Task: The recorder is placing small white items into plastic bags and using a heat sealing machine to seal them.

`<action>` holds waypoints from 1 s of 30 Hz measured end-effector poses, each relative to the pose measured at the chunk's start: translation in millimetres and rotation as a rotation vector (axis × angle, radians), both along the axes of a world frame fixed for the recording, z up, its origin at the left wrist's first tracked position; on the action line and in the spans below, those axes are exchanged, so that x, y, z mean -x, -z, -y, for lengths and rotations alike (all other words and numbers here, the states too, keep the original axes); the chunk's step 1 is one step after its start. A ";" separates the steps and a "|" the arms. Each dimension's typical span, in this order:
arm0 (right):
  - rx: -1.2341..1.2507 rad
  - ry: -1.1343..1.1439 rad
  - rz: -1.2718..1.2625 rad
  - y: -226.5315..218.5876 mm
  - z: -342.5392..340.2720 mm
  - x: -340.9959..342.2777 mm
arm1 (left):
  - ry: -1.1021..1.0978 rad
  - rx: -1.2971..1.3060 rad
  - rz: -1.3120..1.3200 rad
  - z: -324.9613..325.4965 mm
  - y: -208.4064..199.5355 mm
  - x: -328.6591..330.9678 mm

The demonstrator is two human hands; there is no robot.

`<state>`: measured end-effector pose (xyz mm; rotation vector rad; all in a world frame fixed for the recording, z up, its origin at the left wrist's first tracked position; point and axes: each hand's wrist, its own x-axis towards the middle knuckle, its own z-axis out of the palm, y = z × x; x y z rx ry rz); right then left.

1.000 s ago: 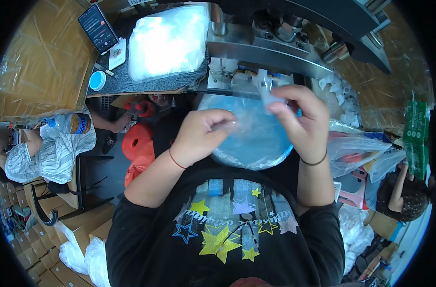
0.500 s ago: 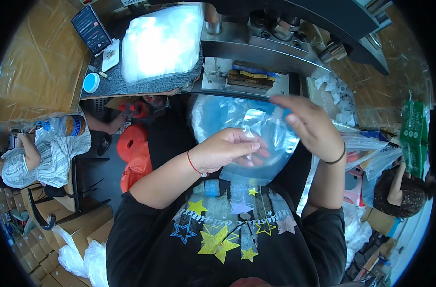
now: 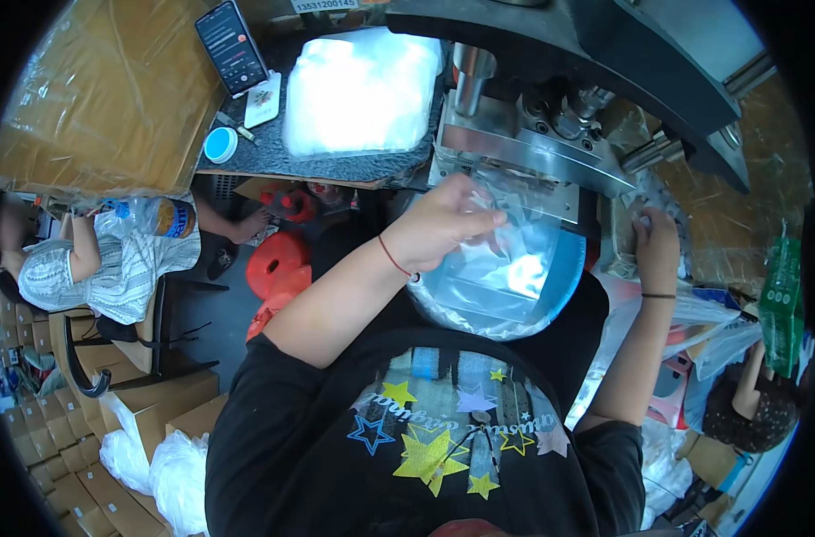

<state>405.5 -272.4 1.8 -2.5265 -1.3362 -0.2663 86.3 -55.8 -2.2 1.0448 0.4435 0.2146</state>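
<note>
My left hand (image 3: 441, 224) is closed, pinching a clear plastic bag (image 3: 510, 246) by its left side. The bag's upper end reaches the metal bar (image 3: 533, 148) of a press. Whether that end lies under the bar or just in front of it, I cannot tell. Beneath the bag, on my lap, sits a round blue basin (image 3: 564, 277) with more clear plastic in it. Off to the right of the press, my right hand (image 3: 660, 243) is at a heap of small white plastic pieces (image 3: 671, 201). Its fingers are curled, and anything between them is too small to make out.
A tall stack of clear bags (image 3: 362, 98) lies on the grey-covered bench (image 3: 273, 161) at left, near a propped phone (image 3: 233, 49) and a round blue-lidded tub (image 3: 220, 144). The press's black arm (image 3: 586, 45) spans overhead. A seated person (image 3: 85, 268) is at left, another person (image 3: 752, 407) at right.
My left hand has carried the bag up and forward to the press. My right hand has left the bag and moved right to the white pieces. The whole view has shifted.
</note>
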 end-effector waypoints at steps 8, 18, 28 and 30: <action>-0.384 0.097 -0.077 -31.4 1.6 49.2 | -0.382 -2.119 -0.532 -70.3 13.7 65.9; -0.322 -0.679 -0.572 -70.7 -48.2 157.2 | -0.187 -0.769 -0.138 10.7 -8.5 61.4; -0.173 -0.717 -0.443 -86.1 -50.1 145.4 | 0.156 -0.040 -0.016 56.3 -15.9 30.0; -0.284 -0.559 -0.591 -87.8 -37.0 147.5 | 0.264 -0.151 -0.022 56.5 -8.6 25.4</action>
